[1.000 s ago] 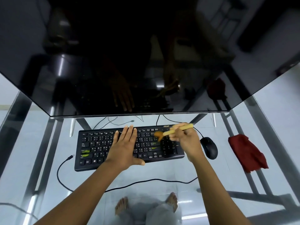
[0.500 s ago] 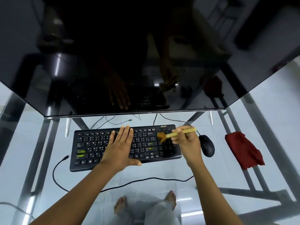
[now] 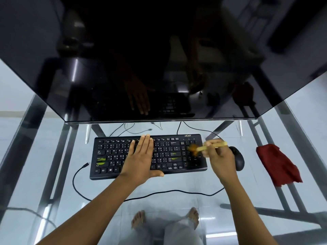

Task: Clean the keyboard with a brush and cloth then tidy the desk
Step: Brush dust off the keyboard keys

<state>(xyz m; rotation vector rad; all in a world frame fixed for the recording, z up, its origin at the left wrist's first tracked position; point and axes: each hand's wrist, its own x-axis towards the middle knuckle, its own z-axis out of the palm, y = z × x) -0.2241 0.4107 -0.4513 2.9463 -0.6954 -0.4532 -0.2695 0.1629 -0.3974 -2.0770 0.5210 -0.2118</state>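
A black keyboard [image 3: 109, 156] lies on the glass desk [image 3: 177, 181] below the monitor. My left hand [image 3: 140, 156] rests flat on its middle keys, fingers together and pointing away. My right hand [image 3: 219, 156] grips a small brush [image 3: 211, 146] with a pale yellow handle. Its brown bristles touch the number pad at the keyboard's right end. A crumpled red cloth [image 3: 277, 164] lies on the desk at the right, apart from both hands.
A large dark monitor [image 3: 159, 59] overhangs the back of the desk. A black mouse [image 3: 238, 158] sits just right of my right hand. A loose black cable [image 3: 77, 181] curls along the desk's front. Metal frame bars show through the glass.
The brush has moved right, from the main keys near the middle to the number pad. My left hand stays flat on the keyboard.
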